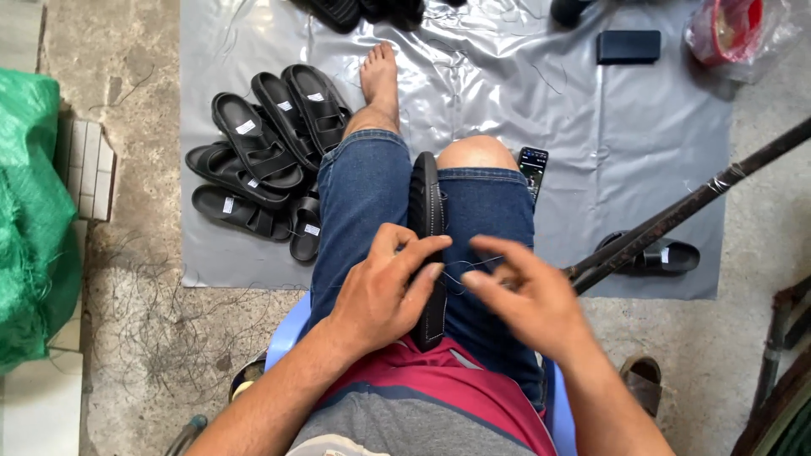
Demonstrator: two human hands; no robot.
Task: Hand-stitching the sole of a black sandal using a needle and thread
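Currently, left hand (384, 291) curled around a black sandal (428, 253) standing on edge between the knees — right hand (528, 295) half-open, fingertips pinching a thin thread (473, 263) beside it.

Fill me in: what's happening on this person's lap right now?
A seated person grips a black sandal on edge between the knees. The left hand steadies its side; the right hand pinches a thin thread running to it. A pile of black sandals lies on the grey plastic sheet to the left, a single sandal to the right, and a phone beside the knee.
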